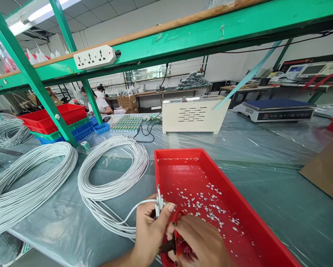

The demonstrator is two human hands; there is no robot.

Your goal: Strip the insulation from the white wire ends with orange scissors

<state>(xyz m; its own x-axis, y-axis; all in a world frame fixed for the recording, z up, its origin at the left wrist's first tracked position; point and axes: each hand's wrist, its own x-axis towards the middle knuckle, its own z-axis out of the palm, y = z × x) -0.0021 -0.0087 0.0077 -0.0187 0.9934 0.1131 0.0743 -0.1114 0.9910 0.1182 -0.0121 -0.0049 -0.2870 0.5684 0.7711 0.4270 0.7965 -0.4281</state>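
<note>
Near the bottom centre, my left hand (152, 231) is closed round a small bunch of white cable ends (159, 202), which point upward with their tips bared or darkened. These cables run back to a coil of white cable (113, 167) lying on the table to the left. Close beside the left thumb, my right hand (203, 237) grips red-handled pliers (177, 235); their jaws are largely hidden and slightly blurred. Both hands are over the left edge of a red tray (180, 167), where many small white and silvery scraps (207, 207) are scattered.
Another cable coil (33, 174) lies at left. Red bins (55, 118) and blue trays (80, 131) sit behind it. Beyond the red tray stand a beige machine (192, 116) and a scale (277, 109). A green shelf beam (166, 44) crosses overhead. A person (101, 104) sits farther back.
</note>
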